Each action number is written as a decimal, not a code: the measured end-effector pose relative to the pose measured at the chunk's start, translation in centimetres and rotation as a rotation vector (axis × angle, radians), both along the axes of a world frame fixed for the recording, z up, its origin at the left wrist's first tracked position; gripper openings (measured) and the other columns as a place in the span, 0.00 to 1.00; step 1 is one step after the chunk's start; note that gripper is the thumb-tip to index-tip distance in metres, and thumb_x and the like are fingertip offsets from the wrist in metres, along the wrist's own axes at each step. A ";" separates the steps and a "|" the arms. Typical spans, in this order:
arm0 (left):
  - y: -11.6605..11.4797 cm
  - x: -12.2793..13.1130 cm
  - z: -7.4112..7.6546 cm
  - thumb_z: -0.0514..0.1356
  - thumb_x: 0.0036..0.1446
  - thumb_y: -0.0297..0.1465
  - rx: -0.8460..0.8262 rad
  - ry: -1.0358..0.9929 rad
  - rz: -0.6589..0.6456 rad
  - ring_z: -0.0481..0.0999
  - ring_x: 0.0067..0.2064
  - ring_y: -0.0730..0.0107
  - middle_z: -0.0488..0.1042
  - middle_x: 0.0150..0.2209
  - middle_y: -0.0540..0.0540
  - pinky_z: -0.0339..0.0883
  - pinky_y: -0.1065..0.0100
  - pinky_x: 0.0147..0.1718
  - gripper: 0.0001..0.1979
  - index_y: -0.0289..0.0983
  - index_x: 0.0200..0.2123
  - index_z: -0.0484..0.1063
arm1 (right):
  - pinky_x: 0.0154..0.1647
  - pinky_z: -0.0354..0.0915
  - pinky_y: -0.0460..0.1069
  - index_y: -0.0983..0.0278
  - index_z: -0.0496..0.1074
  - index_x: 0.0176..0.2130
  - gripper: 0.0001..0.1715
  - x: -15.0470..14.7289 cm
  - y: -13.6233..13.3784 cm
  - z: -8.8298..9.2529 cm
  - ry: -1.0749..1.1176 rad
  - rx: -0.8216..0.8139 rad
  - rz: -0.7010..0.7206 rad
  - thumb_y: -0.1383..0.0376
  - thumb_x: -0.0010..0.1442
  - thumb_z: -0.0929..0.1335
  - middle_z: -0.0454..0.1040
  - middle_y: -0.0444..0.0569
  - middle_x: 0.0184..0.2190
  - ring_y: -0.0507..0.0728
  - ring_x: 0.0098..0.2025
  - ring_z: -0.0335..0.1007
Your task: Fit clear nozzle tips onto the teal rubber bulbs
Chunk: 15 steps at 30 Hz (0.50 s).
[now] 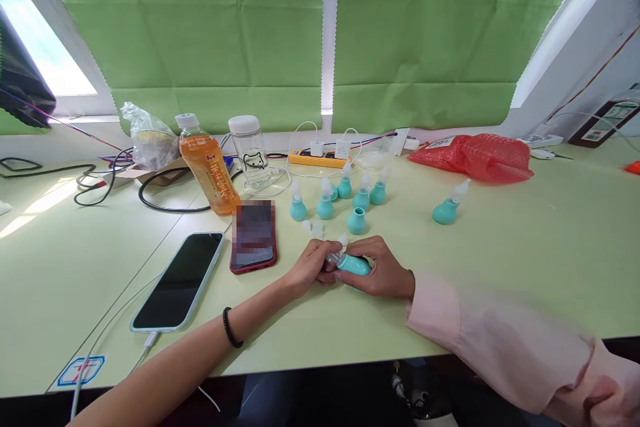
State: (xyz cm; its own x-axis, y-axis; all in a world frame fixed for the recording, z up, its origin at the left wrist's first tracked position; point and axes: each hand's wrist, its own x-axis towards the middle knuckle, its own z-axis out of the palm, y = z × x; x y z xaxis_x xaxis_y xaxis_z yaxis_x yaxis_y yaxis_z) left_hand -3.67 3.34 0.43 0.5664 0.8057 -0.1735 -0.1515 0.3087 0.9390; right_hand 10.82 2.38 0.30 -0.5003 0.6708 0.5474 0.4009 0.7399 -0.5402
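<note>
- On my head view, I take the held teal bulb (356,265) as clock centre; it lies on its side between both hands, near the front edge of the table (525,247).
- At 9 o'clock, my left hand (315,263) pinches a clear piece (333,257) at the bulb's mouth.
- At 3 o'clock, my right hand (385,270) grips the bulb's body.
- At 12 o'clock I see an open-mouthed bulb (357,221); loose pale pieces (317,230) lie towards 10, a tilted bulb (445,212) at 2.
- I judge the step as fitting piece to mouth; I can't tell whether it is seated.
- Next, I think, calls for a steady right hold and straight left pressure.
</note>
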 end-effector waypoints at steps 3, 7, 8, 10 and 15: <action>0.1 -0.1 -0.2 0.49 0.44 0.34 -0.032 -0.003 -0.051 0.45 0.12 0.84 0.48 0.09 0.57 0.37 0.75 0.13 0.16 0.36 0.11 0.49 | 0.20 0.54 0.45 0.65 0.67 0.20 0.13 0.1 0.0 0.3 -0.020 0.048 0.012 0.58 0.47 0.66 0.65 0.45 0.15 0.49 0.18 0.58; 0.6 -0.5 -0.4 0.45 0.47 0.38 -0.069 -0.004 -0.099 0.43 0.11 0.82 0.45 0.07 0.57 0.40 0.74 0.12 0.18 0.38 0.11 0.46 | 0.20 0.53 0.45 0.64 0.65 0.21 0.11 0.3 0.0 0.5 -0.079 0.159 0.070 0.60 0.49 0.64 0.64 0.44 0.15 0.49 0.18 0.56; 0.8 -0.6 -0.4 0.43 0.48 0.39 -0.067 -0.008 -0.096 0.42 0.11 0.81 0.43 0.07 0.57 0.40 0.74 0.12 0.19 0.38 0.11 0.45 | 0.20 0.53 0.45 0.63 0.64 0.21 0.10 0.4 0.1 0.5 -0.087 0.187 0.081 0.60 0.49 0.64 0.64 0.44 0.16 0.49 0.19 0.57; 1.0 -0.7 -0.3 0.42 0.50 0.41 -0.041 -0.015 -0.062 0.43 0.12 0.81 0.43 0.08 0.57 0.41 0.74 0.13 0.20 0.38 0.12 0.45 | 0.21 0.54 0.45 0.63 0.64 0.23 0.08 0.6 0.2 0.6 -0.062 0.225 0.073 0.61 0.48 0.65 0.66 0.44 0.17 0.50 0.20 0.59; 0.2 -0.2 -0.3 0.51 0.50 0.41 0.349 0.215 0.098 0.53 0.17 0.80 0.56 0.14 0.55 0.46 0.74 0.17 0.18 0.35 0.15 0.56 | 0.26 0.59 0.46 0.63 0.64 0.26 0.05 2.0 1.3 1.2 0.137 0.259 -0.118 0.63 0.48 0.65 0.68 0.46 0.21 0.51 0.24 0.63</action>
